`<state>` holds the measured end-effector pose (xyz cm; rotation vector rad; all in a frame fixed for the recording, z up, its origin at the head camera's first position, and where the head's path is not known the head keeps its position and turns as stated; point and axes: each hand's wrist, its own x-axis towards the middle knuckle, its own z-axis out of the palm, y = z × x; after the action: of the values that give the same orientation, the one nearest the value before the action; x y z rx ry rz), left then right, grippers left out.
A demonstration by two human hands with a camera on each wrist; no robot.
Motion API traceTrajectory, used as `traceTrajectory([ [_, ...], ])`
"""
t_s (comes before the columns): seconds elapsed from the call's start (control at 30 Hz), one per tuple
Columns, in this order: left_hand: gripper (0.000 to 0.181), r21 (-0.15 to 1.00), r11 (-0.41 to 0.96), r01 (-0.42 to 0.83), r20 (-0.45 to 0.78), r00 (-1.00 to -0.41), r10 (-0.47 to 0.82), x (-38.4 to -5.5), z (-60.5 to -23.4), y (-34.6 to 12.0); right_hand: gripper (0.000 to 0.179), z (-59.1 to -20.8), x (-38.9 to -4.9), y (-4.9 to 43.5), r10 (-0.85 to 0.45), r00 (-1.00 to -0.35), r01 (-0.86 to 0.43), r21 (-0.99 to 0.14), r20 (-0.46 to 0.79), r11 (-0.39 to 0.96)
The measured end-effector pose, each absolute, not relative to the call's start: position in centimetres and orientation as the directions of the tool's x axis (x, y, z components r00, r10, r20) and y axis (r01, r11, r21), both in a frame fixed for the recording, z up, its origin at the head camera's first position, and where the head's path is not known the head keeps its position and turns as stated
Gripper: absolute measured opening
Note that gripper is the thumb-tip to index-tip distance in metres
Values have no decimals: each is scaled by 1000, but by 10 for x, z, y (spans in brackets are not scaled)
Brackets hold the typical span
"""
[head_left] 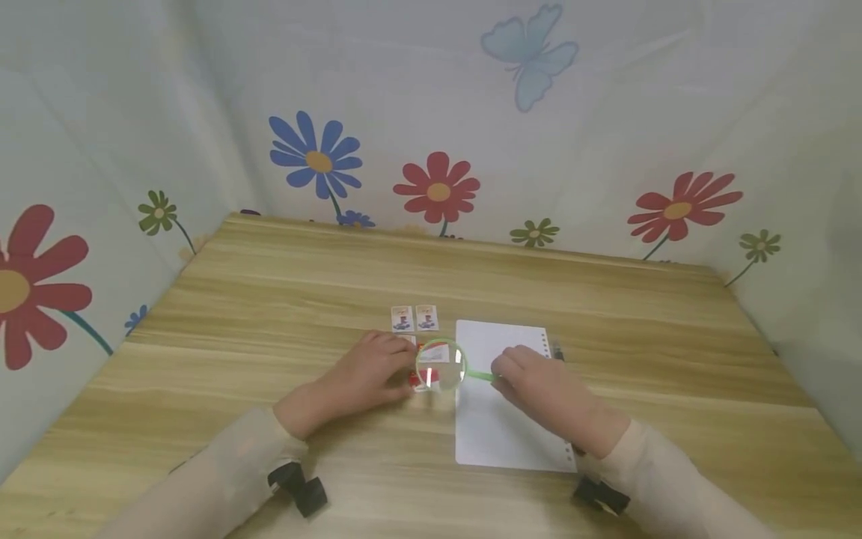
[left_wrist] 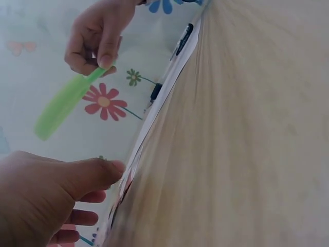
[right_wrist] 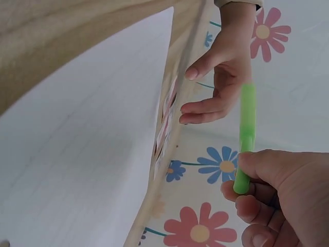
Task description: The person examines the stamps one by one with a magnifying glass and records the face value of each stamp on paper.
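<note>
My right hand (head_left: 545, 393) pinches the handle of a green-rimmed magnifying glass (head_left: 481, 375) between thumb and fingers. Its lens overlaps red and white cards (head_left: 434, 354) in the head view. In the right wrist view, the green magnifying glass (right_wrist: 248, 116) appears edge-on, raised off the table. My left hand (head_left: 367, 373) is beside the cards, its fingertips right at their left edge and partly covering them. The left thumb and fingers are spread apart with nothing between them. Just beyond, two small picture cards (head_left: 402, 319) lie side by side.
A white sheet of punched paper (head_left: 498, 430) lies on the wooden table (head_left: 323, 277) under my right hand. Along the paper's far side, the left wrist view shows a black-and-white pen (left_wrist: 185, 39) and another dark-ended item (left_wrist: 156, 91). A flowered curtain (head_left: 377, 75) surrounds the table.
</note>
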<state>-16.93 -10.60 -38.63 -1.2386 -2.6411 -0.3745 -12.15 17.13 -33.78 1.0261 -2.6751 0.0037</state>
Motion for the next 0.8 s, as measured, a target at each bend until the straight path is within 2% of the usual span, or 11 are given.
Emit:
traceTrajectory([
  [0.1, 26, 126, 600, 790, 326, -604, 727, -169, -383, -105, 16, -335, -120, 175, -618, -735, -626, 71, 280, 777],
  [0.23, 33, 122, 601, 790, 348, -601, 720, -170, -381, -102, 16, -330, -119, 182, -561, -773, -591, -16, 295, 806],
  [0.47, 42, 148, 616, 774, 353, -623, 698, -171, -380, -89, 12, -325, -118, 197, -446, -859, -489, -148, 250, 859],
  [0.8, 44, 196, 576, 794, 339, -606, 720, -172, -383, -66, 9, -320, -119, 220, -271, -945, -319, -341, 181, 884],
])
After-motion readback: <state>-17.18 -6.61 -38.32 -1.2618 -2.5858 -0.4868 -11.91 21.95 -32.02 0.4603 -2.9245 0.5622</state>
